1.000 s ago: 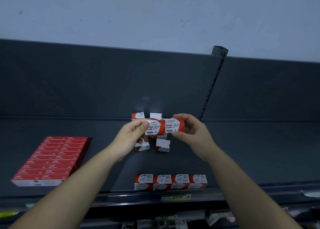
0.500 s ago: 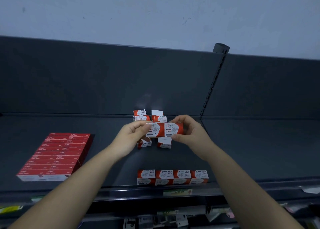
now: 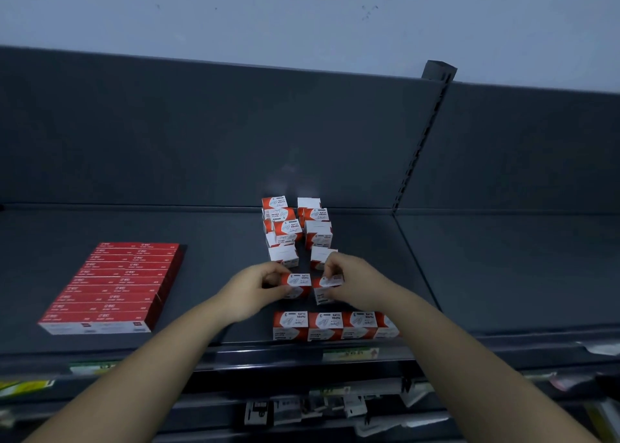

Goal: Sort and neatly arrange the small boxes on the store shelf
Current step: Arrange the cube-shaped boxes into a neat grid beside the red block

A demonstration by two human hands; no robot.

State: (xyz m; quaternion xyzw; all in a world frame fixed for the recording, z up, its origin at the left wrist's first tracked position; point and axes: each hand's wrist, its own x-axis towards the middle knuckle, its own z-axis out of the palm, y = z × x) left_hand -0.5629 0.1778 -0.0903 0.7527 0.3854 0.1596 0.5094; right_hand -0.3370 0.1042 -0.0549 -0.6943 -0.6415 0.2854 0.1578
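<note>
**Asker:** How far along is the sorting?

**Describer:** Partly done, by my judgement. A front row (image 3: 335,325) of four red-and-white paper clip boxes stands side by side, touching, along the front lip of the dark shelf (image 3: 486,274). Behind it, a loose cluster (image 3: 295,231) of about nine like boxes sits in two rough columns near the back panel (image 3: 201,140), some turned or tilted. Those are left to arrange.

**Asker:** And the hands?

**Describer:** The left hand (image 3: 258,288) grips the left box (image 3: 297,285), with the fingers curled round its end. The right hand (image 3: 359,283) pinches the right box (image 3: 327,290). The two boxes sit near each other with a slim gap between them, just behind the front row. Whether they rest on the shelf or hover over it, I cannot tell. They look set to start a second row.

**Asker:** How much room is there to move?

**Describer:** Bare shelf lies on both sides of the boxes. A block of flat red packs (image 3: 110,288) lies well apart to the left. To the right, the shelf runs open beneath a slotted upright post (image 3: 436,73). The tight spot is the front row. It stands at the shelf's edge, above a price-tag rail (image 3: 349,353), so a nudge forward could tip a box off.
</note>
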